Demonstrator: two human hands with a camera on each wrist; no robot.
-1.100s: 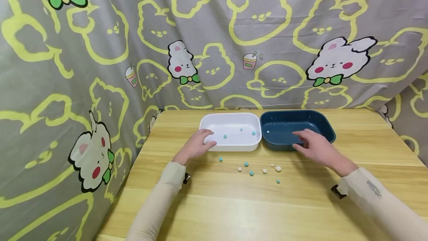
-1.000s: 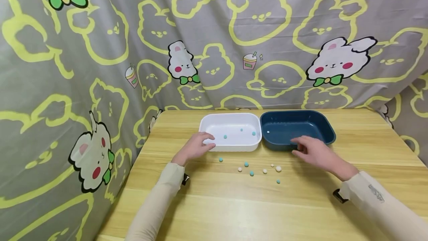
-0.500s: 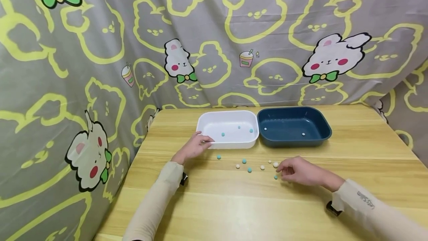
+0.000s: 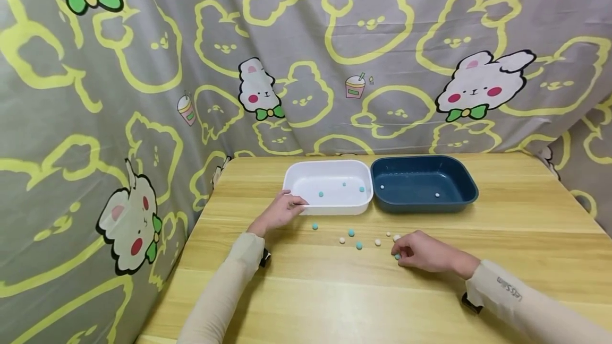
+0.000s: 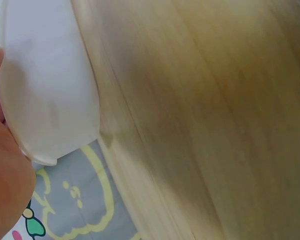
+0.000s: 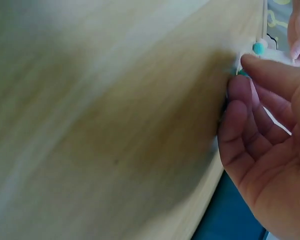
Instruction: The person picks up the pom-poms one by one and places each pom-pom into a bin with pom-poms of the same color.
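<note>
My left hand point(image 4: 282, 211) holds the near left corner of a white tray point(image 4: 337, 209), its fingers at the rim. The thumb shows over the rim edge in the left wrist view, where the fingers are partly cut off. At the right of the loose balls, my right hand point(image 4: 423, 251) pinches a small teal ball point(image 4: 397, 256) low at the tabletop. That ball is mostly hidden by the fingertips in the right wrist view. Right beside these fingers sits a white ball point(image 4: 396, 238). Several more teal and white balls lie to the left, including a teal ball point(image 4: 359, 246).
A dark blue tray point(image 4: 425, 208) stands against the white one's right side, with two white balls inside. Three teal balls lie in the white tray, one teal ball point(image 4: 321, 194) near its middle. A patterned curtain point(image 4: 306, 41) hangs behind the wooden table point(image 4: 315, 301).
My right hand has moved from the blue tray down to the loose balls and closed on a teal one. A second white ball shows in the blue tray. My left hand has settled on the white rim.
</note>
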